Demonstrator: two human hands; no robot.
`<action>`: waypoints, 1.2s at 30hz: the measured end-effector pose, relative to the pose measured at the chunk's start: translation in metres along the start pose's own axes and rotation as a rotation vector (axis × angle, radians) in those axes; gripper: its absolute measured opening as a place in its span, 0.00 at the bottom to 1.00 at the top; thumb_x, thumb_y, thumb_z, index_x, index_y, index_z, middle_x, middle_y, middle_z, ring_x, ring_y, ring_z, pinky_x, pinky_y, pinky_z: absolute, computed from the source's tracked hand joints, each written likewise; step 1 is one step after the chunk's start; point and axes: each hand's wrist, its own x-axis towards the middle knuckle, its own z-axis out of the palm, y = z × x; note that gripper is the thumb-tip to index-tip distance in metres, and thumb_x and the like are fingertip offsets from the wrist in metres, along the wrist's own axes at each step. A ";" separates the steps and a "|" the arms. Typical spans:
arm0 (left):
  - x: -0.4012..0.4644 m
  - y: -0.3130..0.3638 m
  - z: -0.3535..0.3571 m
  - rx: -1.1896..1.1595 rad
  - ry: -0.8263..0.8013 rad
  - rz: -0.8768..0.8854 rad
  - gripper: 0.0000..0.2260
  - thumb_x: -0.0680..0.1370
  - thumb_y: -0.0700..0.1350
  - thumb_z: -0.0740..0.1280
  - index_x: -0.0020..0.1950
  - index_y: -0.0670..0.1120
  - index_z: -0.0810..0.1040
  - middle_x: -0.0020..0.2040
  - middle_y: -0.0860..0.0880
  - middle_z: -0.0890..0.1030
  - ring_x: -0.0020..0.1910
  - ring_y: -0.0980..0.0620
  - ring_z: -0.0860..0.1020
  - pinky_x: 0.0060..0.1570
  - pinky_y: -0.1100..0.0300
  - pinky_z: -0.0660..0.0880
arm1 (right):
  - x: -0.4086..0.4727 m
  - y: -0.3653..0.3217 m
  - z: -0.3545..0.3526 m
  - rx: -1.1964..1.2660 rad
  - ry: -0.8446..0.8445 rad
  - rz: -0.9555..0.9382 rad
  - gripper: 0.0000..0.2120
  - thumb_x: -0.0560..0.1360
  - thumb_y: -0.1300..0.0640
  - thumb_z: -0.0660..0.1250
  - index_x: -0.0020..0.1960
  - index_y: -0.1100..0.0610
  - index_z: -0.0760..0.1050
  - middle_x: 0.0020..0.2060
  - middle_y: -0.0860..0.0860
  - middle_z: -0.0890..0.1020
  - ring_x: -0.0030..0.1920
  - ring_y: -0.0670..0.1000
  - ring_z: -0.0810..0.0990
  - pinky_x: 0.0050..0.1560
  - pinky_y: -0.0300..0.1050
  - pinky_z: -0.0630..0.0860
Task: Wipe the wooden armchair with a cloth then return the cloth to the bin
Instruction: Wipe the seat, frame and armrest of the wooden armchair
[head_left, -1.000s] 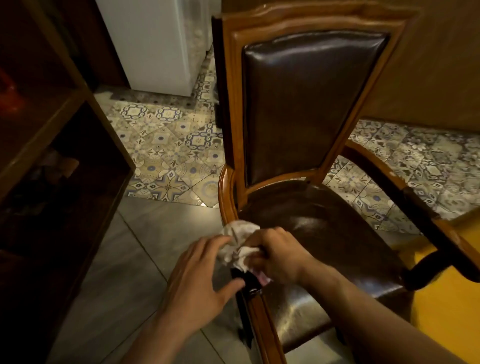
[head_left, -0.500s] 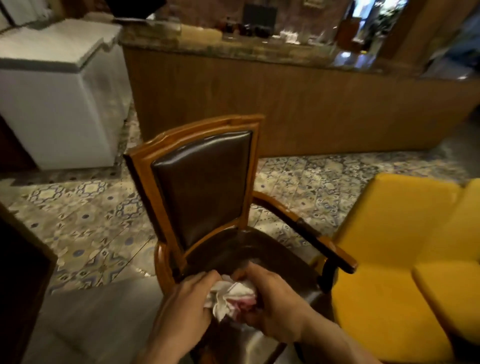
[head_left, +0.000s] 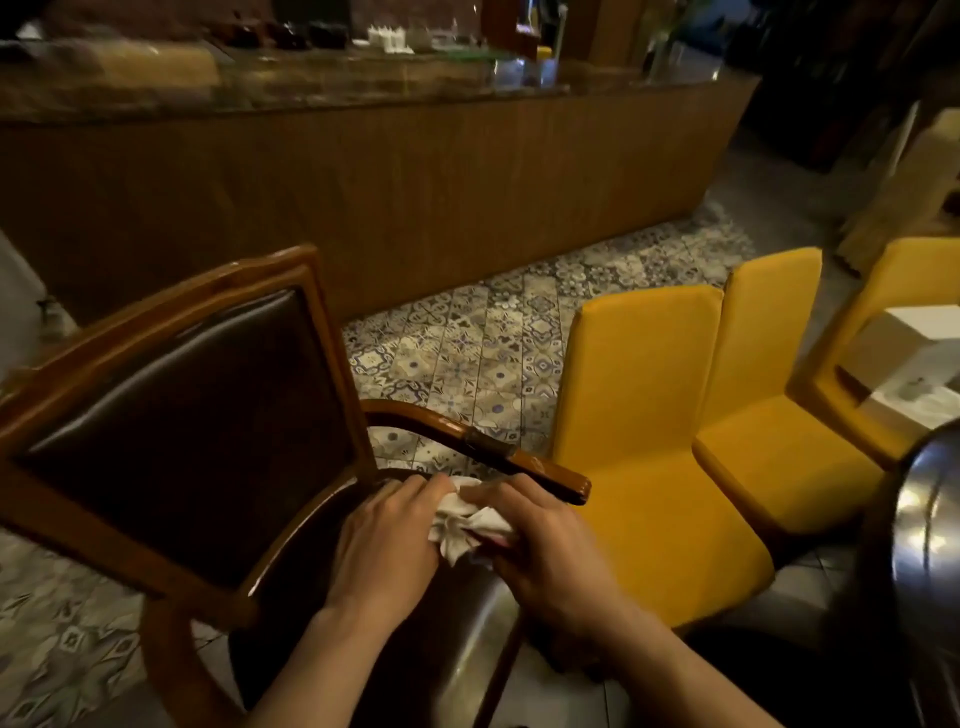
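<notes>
The wooden armchair (head_left: 171, 415) with dark brown leather back and seat fills the lower left, its right armrest (head_left: 519, 460) running toward the yellow chairs. A crumpled white cloth (head_left: 462, 525) is bunched above the seat. My left hand (head_left: 384, 545) and my right hand (head_left: 545, 540) both grip the cloth from either side, just below the armrest. No bin is recognisable in view.
Three yellow padded chairs (head_left: 639, 415) stand close on the right. A long wooden counter (head_left: 395, 192) with bottles on top runs across the back. Patterned floor tiles (head_left: 488, 353) lie between. A shiny metal rounded object (head_left: 930, 519) sits at the right edge.
The view has swung to the right and up, from the armchair's left side to its right armrest. Both hands keep hold of the cloth and moved rightward over the seat.
</notes>
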 end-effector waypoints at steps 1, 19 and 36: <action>0.002 0.005 -0.007 0.008 -0.050 -0.008 0.19 0.78 0.44 0.67 0.66 0.58 0.71 0.59 0.56 0.79 0.61 0.51 0.77 0.55 0.56 0.74 | 0.001 -0.001 -0.002 -0.020 0.004 -0.022 0.26 0.73 0.41 0.71 0.69 0.38 0.69 0.62 0.36 0.73 0.59 0.42 0.77 0.53 0.47 0.80; 0.161 -0.019 0.139 -0.062 -0.264 0.075 0.29 0.74 0.52 0.68 0.74 0.55 0.66 0.72 0.58 0.69 0.73 0.56 0.66 0.76 0.58 0.59 | 0.108 0.164 0.042 -0.284 -0.172 0.106 0.28 0.77 0.49 0.51 0.77 0.45 0.65 0.76 0.49 0.71 0.73 0.57 0.69 0.62 0.55 0.74; 0.192 -0.073 0.203 0.034 -0.376 0.173 0.33 0.81 0.64 0.36 0.83 0.49 0.38 0.83 0.53 0.36 0.79 0.61 0.32 0.80 0.56 0.37 | 0.104 0.198 0.077 -0.432 -0.144 0.135 0.27 0.74 0.49 0.73 0.72 0.53 0.75 0.71 0.52 0.78 0.62 0.60 0.80 0.51 0.55 0.78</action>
